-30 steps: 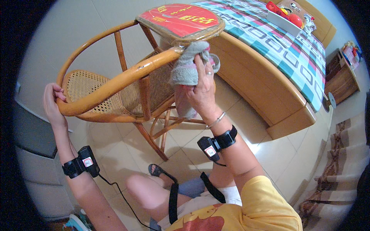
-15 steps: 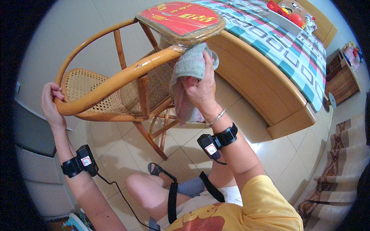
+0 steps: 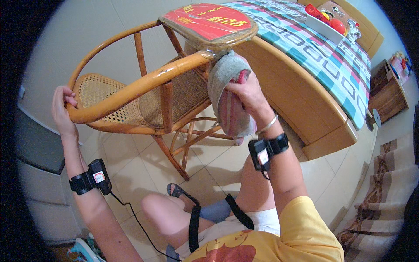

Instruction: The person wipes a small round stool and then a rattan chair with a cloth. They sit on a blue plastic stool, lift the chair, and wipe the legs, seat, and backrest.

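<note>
Left hand, one: fingers curled over the bend at the left end of the arm rail, thumb hidden from me; hold unchanged over the last second. Right hand, one: clenched on a cloth, fingertips largely out of my sight in the folds. Cloth, grey with pink: bunched at the grip, loose end hanging over the tiled floor; located just under the right end of the arm rail and the near corner of the red panel, seemingly against them, though I cannot confirm contact. Chair, bentwood with woven panels: standing between the two hands. Changes I record: the right hand has shifted rightward and its forearm stands steeper; the cloth has swung with it, its grey side now a broad fold. Chair slightly further right in my view; head movement may account for that. My reading: the cloth remains at the same corner, only its fold and angle differing, while the left hand steadies the opposite end. Adjacent: bed, checked cover, beside the chair; white box atop it, holding a red ball.
</note>
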Demonstrator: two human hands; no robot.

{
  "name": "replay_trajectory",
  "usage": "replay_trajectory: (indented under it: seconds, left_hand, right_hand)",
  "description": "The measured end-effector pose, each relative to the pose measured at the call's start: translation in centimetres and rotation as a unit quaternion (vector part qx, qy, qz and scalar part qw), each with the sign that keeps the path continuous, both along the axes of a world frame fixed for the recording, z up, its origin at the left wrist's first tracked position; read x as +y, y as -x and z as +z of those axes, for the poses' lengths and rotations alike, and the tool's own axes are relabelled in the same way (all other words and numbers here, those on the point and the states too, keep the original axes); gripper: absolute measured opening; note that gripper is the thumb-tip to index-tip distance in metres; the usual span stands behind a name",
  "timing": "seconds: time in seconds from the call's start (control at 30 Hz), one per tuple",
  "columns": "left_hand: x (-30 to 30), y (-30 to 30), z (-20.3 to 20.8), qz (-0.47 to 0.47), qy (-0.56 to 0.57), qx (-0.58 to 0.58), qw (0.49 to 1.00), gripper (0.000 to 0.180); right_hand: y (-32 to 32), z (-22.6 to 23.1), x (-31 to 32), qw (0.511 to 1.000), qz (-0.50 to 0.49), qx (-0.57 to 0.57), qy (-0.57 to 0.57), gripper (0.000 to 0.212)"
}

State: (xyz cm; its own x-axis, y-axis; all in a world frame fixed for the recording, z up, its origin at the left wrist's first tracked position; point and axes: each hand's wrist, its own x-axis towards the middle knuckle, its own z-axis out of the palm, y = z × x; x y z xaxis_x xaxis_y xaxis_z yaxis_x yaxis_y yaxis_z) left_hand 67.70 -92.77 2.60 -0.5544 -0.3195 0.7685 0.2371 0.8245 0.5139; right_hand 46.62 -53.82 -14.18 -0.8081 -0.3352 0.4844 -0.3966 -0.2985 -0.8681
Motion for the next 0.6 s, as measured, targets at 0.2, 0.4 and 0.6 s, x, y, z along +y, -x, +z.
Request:
replay_trajectory:
  seconds: [0.2,0.4,0.6]
  left_hand:
    - [-1.4,0.0,-0.5,-0.019,0.030,0.013,0.999,0.023]
    - [-0.8,0.0,-0.1,-0.010,-0.009,0.018,1.000,0.023]
    - [0.8,0.1,0.3,0.017,0.005,0.014,1.000,0.022]
  right_hand:
    - [2.4,-1.5,1.7,0.960,0.212,-0.181,-0.004,0.056]
    - [2.6,-6.9,2.6,0.972,0.183,-0.114,-0.091,0.054]
    - [-1.7,-9.6,2.4,0.969,-0.032,-0.070,-0.235,0.064]
